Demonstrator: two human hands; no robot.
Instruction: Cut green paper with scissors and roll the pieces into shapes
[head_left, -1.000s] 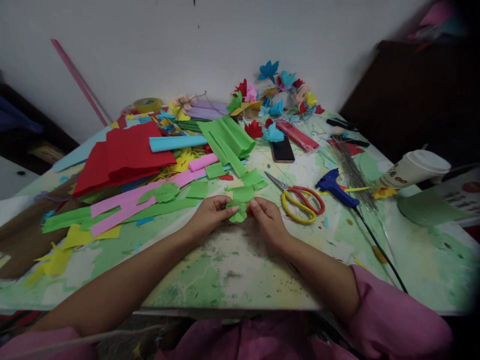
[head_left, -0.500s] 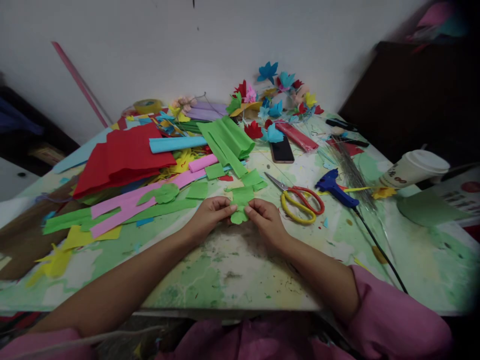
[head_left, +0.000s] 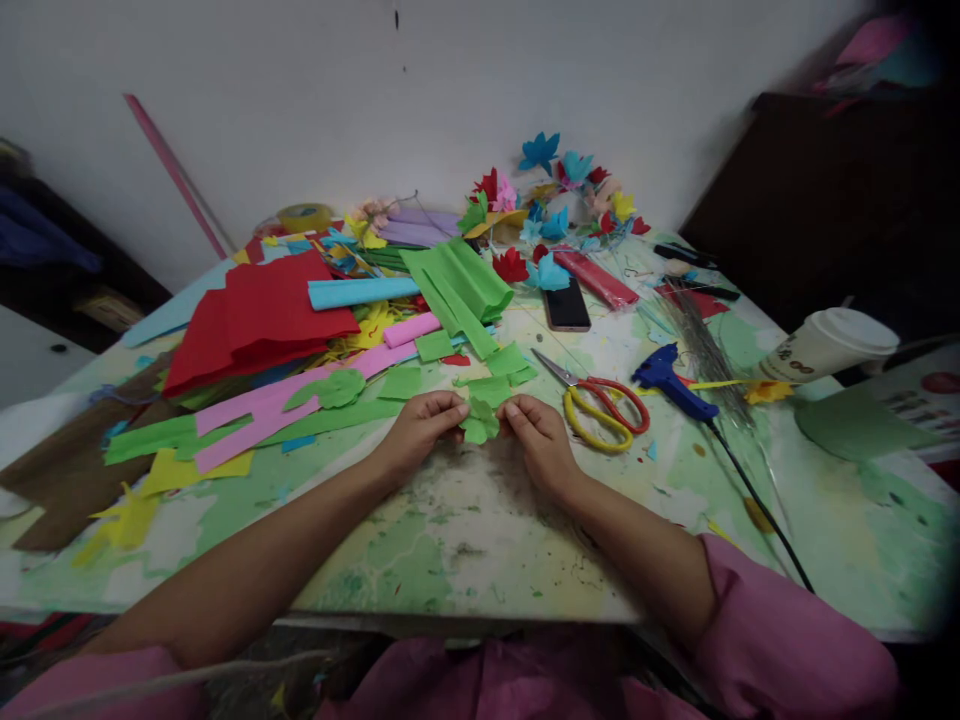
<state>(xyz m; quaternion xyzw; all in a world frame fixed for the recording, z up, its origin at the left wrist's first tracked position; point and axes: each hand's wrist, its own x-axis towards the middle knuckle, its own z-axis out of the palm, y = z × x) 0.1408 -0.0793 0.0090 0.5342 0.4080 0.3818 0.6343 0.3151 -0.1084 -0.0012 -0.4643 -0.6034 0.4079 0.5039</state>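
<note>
A small green paper flower shape with rounded petals is held between my hands, above the table. My left hand pinches its left side between thumb and fingers. My right hand is closed at its right side, thumb against the fingertips; whether it grips the edge is hard to make out. Just behind the flower lie cut green paper pieces. Scissors with red and yellow handles rest right of my right hand.
A blue glue gun with a black cord lies on the right, near thin wires and a white cup. Red paper and pink strips cover the left. A phone and paper flowers are at the back.
My right hand has drawn slightly away to the right from the green flower, whose petals now show more fully. The whole view has shifted a little.
</note>
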